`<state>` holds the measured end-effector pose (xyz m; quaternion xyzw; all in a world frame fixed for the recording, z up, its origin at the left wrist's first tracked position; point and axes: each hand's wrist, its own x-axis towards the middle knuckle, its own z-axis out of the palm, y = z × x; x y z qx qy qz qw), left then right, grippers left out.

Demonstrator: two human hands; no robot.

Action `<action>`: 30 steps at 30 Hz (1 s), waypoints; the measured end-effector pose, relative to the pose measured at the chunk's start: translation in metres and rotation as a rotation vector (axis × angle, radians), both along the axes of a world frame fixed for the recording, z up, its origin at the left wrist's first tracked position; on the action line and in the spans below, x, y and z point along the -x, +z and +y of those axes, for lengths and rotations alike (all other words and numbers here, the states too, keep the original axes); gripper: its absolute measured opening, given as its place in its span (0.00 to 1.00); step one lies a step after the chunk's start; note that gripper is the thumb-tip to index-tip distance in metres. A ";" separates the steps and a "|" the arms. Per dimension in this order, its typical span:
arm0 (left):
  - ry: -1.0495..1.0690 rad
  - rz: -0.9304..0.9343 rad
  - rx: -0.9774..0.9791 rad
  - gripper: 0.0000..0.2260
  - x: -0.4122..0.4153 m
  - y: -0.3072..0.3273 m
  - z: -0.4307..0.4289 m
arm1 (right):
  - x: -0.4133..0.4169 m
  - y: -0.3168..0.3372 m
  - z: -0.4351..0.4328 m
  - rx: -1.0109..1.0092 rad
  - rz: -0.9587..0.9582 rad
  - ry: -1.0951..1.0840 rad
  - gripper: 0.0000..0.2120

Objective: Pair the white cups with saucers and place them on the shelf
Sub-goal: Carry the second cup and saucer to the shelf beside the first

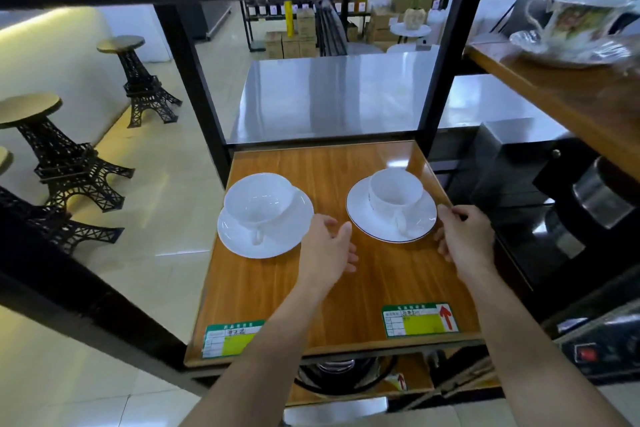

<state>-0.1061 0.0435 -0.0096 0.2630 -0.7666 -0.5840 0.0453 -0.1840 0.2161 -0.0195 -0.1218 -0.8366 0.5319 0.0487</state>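
Note:
Two white cups stand on white saucers on the wooden shelf (332, 291). The left cup (259, 203) rests on the left saucer (239, 239). A second, right cup (394, 192) sits on the right saucer (367, 218), which has a thin dark rim. My left hand (327, 253) hovers between the two saucers, fingers apart and holding nothing. My right hand (464, 237) is at the right saucer's right edge, fingers loosely curled and empty; whether it touches the saucer is unclear.
Black metal posts (194, 90) frame the shelf. A flowered cup on a glass saucer (575, 35) stands on the higher shelf at right. Dark appliances (581, 204) sit lower right. Tower-shaped stools (65, 156) stand on the floor at left. Green labels (420, 321) mark the shelf's front.

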 end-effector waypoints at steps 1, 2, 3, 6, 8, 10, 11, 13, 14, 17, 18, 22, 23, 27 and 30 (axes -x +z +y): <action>-0.005 -0.019 -0.057 0.13 0.004 0.000 0.004 | 0.001 0.000 0.001 0.010 -0.016 0.032 0.15; -0.003 -0.029 -0.105 0.13 0.007 -0.001 0.007 | 0.001 -0.001 0.001 0.019 -0.030 0.060 0.15; 0.005 -0.033 -0.147 0.13 0.010 -0.001 0.009 | 0.001 -0.002 0.001 0.025 -0.042 0.081 0.15; 0.045 -0.033 -0.226 0.13 0.015 -0.001 0.015 | 0.000 -0.005 0.004 0.054 -0.061 0.107 0.15; 0.059 -0.022 -0.255 0.13 0.016 -0.001 0.016 | -0.001 -0.006 0.005 0.094 -0.066 0.130 0.16; 0.058 -0.013 -0.260 0.11 0.017 0.000 0.017 | -0.001 -0.006 0.007 0.122 -0.063 0.154 0.16; 0.058 -0.007 -0.258 0.10 0.018 0.000 0.018 | -0.001 -0.007 0.007 0.122 -0.061 0.164 0.16; 0.073 0.003 -0.255 0.07 0.019 0.000 0.020 | -0.001 -0.007 0.007 0.122 -0.054 0.170 0.15; 0.084 0.007 -0.254 0.06 0.019 0.000 0.020 | -0.001 -0.007 0.007 0.126 -0.050 0.168 0.15; 0.109 0.017 -0.255 0.05 0.019 -0.001 0.021 | -0.001 -0.008 0.008 0.138 -0.039 0.169 0.15; 0.118 0.022 -0.260 0.05 0.019 -0.001 0.021 | -0.001 -0.009 0.008 0.138 -0.036 0.173 0.15; 0.154 0.042 -0.263 0.03 0.019 -0.002 0.021 | -0.001 -0.008 0.009 0.130 -0.024 0.202 0.15; 0.163 0.047 -0.259 0.03 0.019 -0.003 0.021 | -0.001 -0.007 0.010 0.128 -0.025 0.213 0.15; 0.189 0.061 -0.259 0.04 0.019 -0.004 0.021 | -0.002 -0.007 0.012 0.136 -0.037 0.243 0.16; 0.195 0.057 -0.254 0.02 0.018 -0.004 0.021 | -0.003 -0.005 0.013 0.136 -0.047 0.276 0.17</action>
